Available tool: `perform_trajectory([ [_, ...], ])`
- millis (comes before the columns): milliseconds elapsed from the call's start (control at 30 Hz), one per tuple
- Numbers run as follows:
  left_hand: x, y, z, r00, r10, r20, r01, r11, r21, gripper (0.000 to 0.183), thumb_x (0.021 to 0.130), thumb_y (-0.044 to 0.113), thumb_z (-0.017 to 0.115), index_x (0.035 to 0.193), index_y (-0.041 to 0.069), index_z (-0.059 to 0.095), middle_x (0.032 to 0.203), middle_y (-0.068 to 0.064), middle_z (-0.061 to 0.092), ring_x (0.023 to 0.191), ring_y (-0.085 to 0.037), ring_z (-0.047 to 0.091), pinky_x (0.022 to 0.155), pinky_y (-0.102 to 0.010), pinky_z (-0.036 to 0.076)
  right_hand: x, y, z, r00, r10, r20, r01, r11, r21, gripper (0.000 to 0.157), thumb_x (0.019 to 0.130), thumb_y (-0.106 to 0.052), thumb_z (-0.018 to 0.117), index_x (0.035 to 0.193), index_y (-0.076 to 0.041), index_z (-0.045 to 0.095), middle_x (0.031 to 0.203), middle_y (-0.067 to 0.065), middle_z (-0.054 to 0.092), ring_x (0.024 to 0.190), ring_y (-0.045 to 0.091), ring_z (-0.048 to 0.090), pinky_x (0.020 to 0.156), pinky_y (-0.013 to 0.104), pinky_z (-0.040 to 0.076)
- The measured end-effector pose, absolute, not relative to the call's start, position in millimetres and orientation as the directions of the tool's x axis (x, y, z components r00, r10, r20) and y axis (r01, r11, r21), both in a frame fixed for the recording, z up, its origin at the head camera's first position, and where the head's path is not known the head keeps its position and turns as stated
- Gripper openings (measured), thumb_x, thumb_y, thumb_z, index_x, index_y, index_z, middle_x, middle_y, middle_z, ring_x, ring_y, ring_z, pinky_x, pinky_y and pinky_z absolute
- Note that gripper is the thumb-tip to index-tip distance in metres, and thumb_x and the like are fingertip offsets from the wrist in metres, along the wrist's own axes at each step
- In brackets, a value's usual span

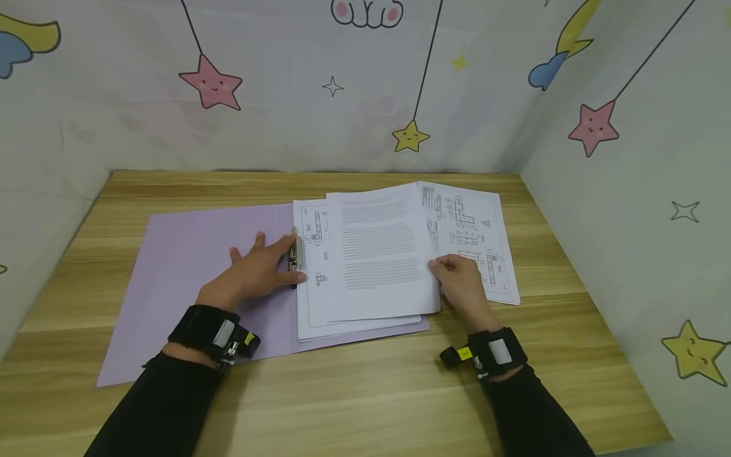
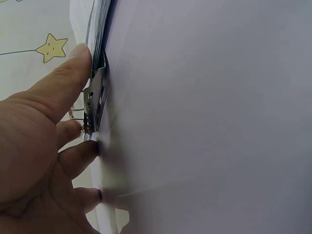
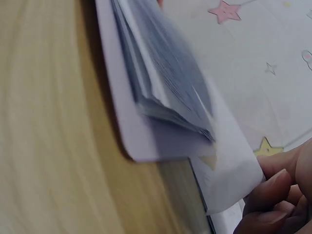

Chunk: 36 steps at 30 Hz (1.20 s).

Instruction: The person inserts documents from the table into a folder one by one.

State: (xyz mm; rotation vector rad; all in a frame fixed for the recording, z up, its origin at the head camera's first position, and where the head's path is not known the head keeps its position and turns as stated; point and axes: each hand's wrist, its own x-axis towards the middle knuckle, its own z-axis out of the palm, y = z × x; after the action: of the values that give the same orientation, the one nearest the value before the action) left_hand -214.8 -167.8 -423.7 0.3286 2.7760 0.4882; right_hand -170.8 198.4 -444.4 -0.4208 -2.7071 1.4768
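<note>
A lilac folder (image 1: 194,273) lies spread on the table, with a stack of paper (image 1: 313,304) on its right side. My left hand (image 1: 254,270) rests at the folder's metal clip (image 1: 294,257), its fingers spread and its thumb on the stack's left edge. In the left wrist view the thumb lies along the paper beside the clip (image 2: 95,102). Between thumb and fingers, my right hand (image 1: 462,279) pinches the right edge of a sheet printed with text (image 1: 379,298). The right wrist view shows that sheet's corner (image 3: 234,170) bent at the fingertips.
Sheets with technical drawings (image 1: 474,222) lie to the right, partly under the text sheet. The wooden table (image 1: 354,400) meets a patterned wall covering (image 1: 285,127) at the back and another on the right.
</note>
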Motion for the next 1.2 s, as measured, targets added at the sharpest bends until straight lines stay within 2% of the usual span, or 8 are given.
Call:
perform_trajectory([
  [333,-216,-170,-425,-0.925,0.289,-0.246,0.182,0.907,0.38,0.096,0.065,0.069,0.054,0.143,0.03,0.014,0.15,-0.01,0.025,0.135,-0.043,-0.005,0.093,-0.08,-0.008,-166,174,-446,-0.986,0.155,-0.069,0.148,0.586,-0.797,0.025,0.083,-0.035,0.056,0.086,-0.014,0.068,0.069,0.008,0.064,0.055,0.019,0.055,0.044,0.029,0.044],
  [533,-216,-170,-426,-0.925,0.291,-0.243,0.183,0.903,0.388,0.096,0.065,0.068,0.055,0.143,0.031,0.014,0.15,-0.009,0.025,0.135,-0.043,-0.006,0.093,-0.079,-0.008,-165,168,-447,-0.987,0.145,-0.071,0.146,0.612,-0.778,0.021,0.083,-0.034,0.057,0.082,-0.015,0.067,0.065,0.007,0.061,0.052,0.018,0.052,0.042,0.028,0.041],
  [900,-216,-169,-424,-0.925,0.292,-0.243,0.186,0.906,0.381,0.095,0.066,0.068,0.054,0.143,0.03,0.013,0.15,-0.009,0.025,0.135,-0.043,-0.005,0.094,-0.079,-0.007,-166,163,-449,-0.988,0.133,-0.074,0.142,0.635,-0.76,0.02,0.082,-0.032,0.058,0.084,-0.014,0.067,0.075,0.004,0.066,0.061,0.017,0.057,0.049,0.031,0.047],
  [1200,-216,-168,-424,-0.927,0.29,-0.237,0.186,0.906,0.38,0.095,0.066,0.067,0.055,0.143,0.03,0.014,0.15,-0.009,0.025,0.135,-0.043,-0.004,0.093,-0.079,-0.007,-165,157,-447,-0.986,0.141,-0.09,0.161,0.641,-0.751,0.019,0.082,-0.029,0.058,0.085,-0.013,0.067,0.075,0.005,0.067,0.061,0.017,0.058,0.049,0.032,0.048],
])
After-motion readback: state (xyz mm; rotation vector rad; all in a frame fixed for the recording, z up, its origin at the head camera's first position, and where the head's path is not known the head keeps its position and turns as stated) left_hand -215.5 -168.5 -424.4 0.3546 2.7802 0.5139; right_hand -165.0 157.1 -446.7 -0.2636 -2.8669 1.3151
